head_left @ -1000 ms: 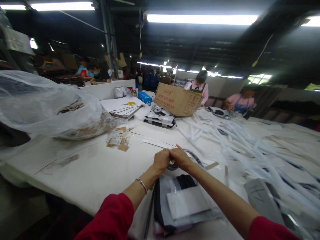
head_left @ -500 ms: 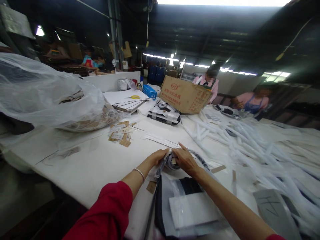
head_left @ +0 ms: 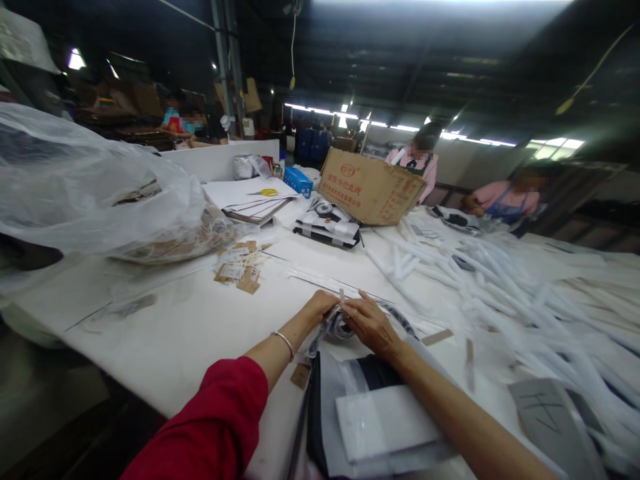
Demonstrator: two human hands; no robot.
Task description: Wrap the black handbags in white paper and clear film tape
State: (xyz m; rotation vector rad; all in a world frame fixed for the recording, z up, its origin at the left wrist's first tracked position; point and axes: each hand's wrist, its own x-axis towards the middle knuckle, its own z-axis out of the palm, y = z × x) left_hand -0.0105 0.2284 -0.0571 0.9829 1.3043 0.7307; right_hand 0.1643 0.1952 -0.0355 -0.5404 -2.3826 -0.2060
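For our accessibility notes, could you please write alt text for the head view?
Left hand and right hand touch a coiled strap beside a partly wrapped black bag on a white table; a cardboard box sits beyond.

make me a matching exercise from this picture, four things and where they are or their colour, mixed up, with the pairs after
Things
1. scissors
2. cardboard box
3. coiled strip
4. bracelet

Places or colours
a. between the left hand and right hand
b. brown with red printing
c. around the left wrist
d. on a stack of white sheets

Pairs: 1-d, 2-b, 3-a, 4-c
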